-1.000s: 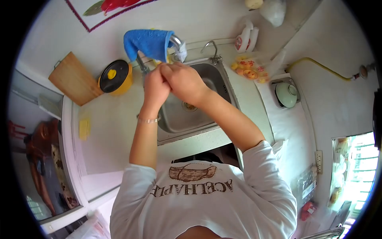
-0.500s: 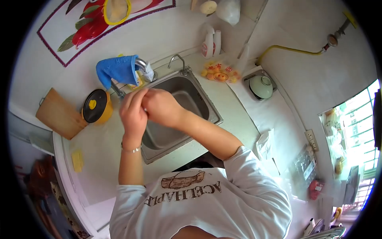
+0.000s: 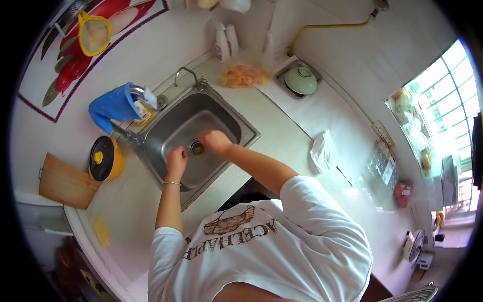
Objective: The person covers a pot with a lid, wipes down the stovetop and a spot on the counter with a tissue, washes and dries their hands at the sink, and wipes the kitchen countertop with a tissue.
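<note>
A: Where is the sink, and how would it handle?
B: Set into the counter, directly in front of the person; stiff, heavy metal by the look of it, presumably fixed; probably slippery if wet; best gripped at the raised rim, not on the smooth basin wall.
A: And the blue cloth?
B: Draped over the chrome faucet, off to the left of the basin; judged light, soft and limp, not fragile; best pinched at the hanging edge, well away from the spout.
A: Hands?
B: Left hand is held over the near left part of the basin; fingers curled in narrow, fist-like; nothing can be seen held, but the inside of the fist is hidden; bracelet worn at the wrist.
A: Right one?
B: Right hand is held just beside the drain as seen from above; fingers bent inward, blurred; how far open cannot be told, nor whether anything small is held.
A: Contact?
B: The hands are seen apart from each other; contact with the metal cannot be confirmed for either.
</note>
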`<state>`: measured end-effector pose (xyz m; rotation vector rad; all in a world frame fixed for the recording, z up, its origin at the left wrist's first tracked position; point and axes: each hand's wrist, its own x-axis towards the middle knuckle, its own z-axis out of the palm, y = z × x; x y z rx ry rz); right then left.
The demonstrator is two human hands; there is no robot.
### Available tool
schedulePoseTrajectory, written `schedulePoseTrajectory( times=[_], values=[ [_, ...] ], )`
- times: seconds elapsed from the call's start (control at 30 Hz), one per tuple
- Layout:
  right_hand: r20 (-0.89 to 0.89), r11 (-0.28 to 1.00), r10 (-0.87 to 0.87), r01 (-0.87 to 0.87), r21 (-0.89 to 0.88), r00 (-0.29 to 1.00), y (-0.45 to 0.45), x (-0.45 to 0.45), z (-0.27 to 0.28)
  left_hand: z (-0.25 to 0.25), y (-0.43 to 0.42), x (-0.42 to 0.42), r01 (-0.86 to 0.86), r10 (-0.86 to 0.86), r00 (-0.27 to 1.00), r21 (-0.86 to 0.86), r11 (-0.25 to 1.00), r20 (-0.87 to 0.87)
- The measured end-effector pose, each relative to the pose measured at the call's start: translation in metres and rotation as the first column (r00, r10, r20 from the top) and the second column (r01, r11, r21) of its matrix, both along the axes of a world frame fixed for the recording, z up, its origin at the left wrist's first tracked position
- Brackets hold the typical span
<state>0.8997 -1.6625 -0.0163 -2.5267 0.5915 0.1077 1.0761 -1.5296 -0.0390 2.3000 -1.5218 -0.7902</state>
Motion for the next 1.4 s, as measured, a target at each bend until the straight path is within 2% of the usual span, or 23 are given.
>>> schedulePoseTrajectory(
  times=[0.03, 0.1, 0.13, 0.2, 0.3, 0.37, 0.5, 0.57, 0.63, 0.7, 0.77, 0.8, 0.9, 0.97, 1.0, 1.07, 1.13, 1.17, 1.2, 1.27, 1.3, 1.33, 1.4],
  values=[
    [-0.005, 1.000, -0.021, 0.021, 0.005, 1.000, 0.010, -0.013, 0.010, 0.005, -0.001, -0.013, 0.021, -0.021, 1.000, 0.005, 1.000, -0.005],
    [-0.021, 0.930, -0.317, 0.306, -0.206, 0.948, 0.041, -0.047, 0.026, 0.016, 0.013, -0.039, 0.136, -0.099, 0.986, -0.297, 0.945, 0.136],
    [-0.103, 0.954, -0.294, 0.286, -0.089, 0.950, 0.022, -0.066, 0.012, 0.019, 0.017, -0.041, 0.153, -0.120, 0.984, -0.293, 0.944, 0.128],
    [-0.058, 0.851, -0.502, 0.481, -0.209, 0.863, -0.003, -0.118, -0.027, 0.021, 0.021, -0.035, 0.175, -0.158, 0.954, -0.047, 0.983, 0.255],
    [0.133, 0.524, -0.794, 0.778, -0.347, 0.594, -0.016, -0.235, -0.051, -0.004, 0.029, -0.019, 0.099, -0.075, 0.960, -0.073, 0.992, 0.271],
    [0.067, 0.427, -0.869, 0.810, -0.402, 0.491, -0.003, -0.309, -0.048, -0.006, 0.030, -0.020, 0.074, -0.053, 0.971, -0.084, 0.994, 0.233],
    [-0.254, 0.501, -0.861, 0.824, -0.266, 0.441, 0.055, -0.381, -0.026, -0.011, 0.014, -0.036, 0.181, -0.134, 0.981, -0.406, 0.896, 0.142],
    [-0.282, 0.565, -0.810, 0.813, -0.141, 0.514, 0.049, -0.442, -0.111, -0.002, -0.005, -0.059, 0.203, -0.230, 0.973, -0.518, 0.831, 0.012],
    [-0.206, 0.559, -0.828, 0.798, -0.226, 0.522, 0.073, -0.405, -0.037, 0.005, -0.024, -0.094, 0.227, -0.322, 0.946, -0.641, 0.734, -0.033],
    [0.211, 0.422, -0.862, 0.884, -0.203, 0.460, 0.088, -0.379, -0.001, 0.026, -0.035, -0.141, 0.152, -0.427, 0.848, -0.627, 0.764, -0.315],
    [0.253, 0.426, -0.872, 0.904, -0.024, 0.418, 0.117, -0.330, 0.070, -0.014, -0.053, -0.197, -0.089, -0.368, 0.307, -0.412, 0.907, -0.877],
    [0.252, 0.465, -0.860, 0.885, 0.025, 0.444, 0.134, -0.313, 0.090, 0.001, -0.051, -0.223, -0.059, -0.192, 0.098, -0.199, 0.978, -0.976],
    [0.290, 0.751, -0.611, 0.656, -0.082, 0.736, 0.182, -0.275, 0.125, 0.028, -0.038, -0.301, 0.186, 0.407, -0.326, 0.365, 0.912, -0.853],
    [0.404, 0.843, -0.468, 0.535, -0.064, 0.786, 0.202, -0.265, 0.114, 0.027, -0.021, -0.330, 0.389, 0.269, -0.424, 0.094, 0.916, -0.865],
    [0.394, 0.850, -0.433, 0.513, -0.121, 0.811, 0.209, -0.261, 0.124, 0.019, -0.019, -0.335, 0.534, 0.378, -0.674, -0.065, 0.843, -0.634],
    [0.388, 0.846, -0.407, 0.501, -0.180, 0.827, 0.223, -0.269, 0.151, 0.064, 0.004, -0.349, 0.528, 0.389, -0.630, -0.003, 0.849, -0.672],
    [0.385, 0.826, -0.453, 0.541, -0.157, 0.804, 0.233, -0.292, 0.166, 0.084, 0.025, -0.377, 0.503, 0.455, -0.806, -0.035, 0.863, -0.379],
    [0.558, 0.794, -0.573, 0.576, 0.195, 0.600, 0.236, -0.301, 0.165, 0.091, 0.037, -0.394, 0.486, 0.467, -0.858, -0.044, 0.873, -0.216],
    [0.586, 0.681, -0.732, 0.362, 0.636, 0.347, 0.236, -0.309, 0.179, 0.097, 0.050, -0.412, 0.468, 0.466, -0.883, -0.049, 0.882, -0.046],
    [0.533, 0.528, -0.842, -0.330, 0.782, -0.084, 0.223, -0.327, 0.186, 0.102, 0.078, -0.448, 0.439, 0.431, -0.853, -0.043, 0.898, 0.296],
    [0.400, 0.454, -0.885, -0.626, 0.634, -0.237, 0.220, -0.337, 0.191, 0.101, 0.092, -0.465, 0.457, 0.451, -0.846, -0.050, 0.888, 0.286],
    [0.313, 0.441, -0.895, -0.746, 0.500, -0.318, 0.215, -0.354, 0.187, 0.097, 0.107, -0.481, 0.400, 0.301, -0.850, -0.158, 0.903, -0.433],
    [0.209, 0.456, -0.889, -0.827, 0.330, -0.407, 0.236, -0.390, 0.170, 0.136, 0.146, -0.508, 0.498, -0.011, -0.478, -0.281, 0.820, -0.879]
  ],
)
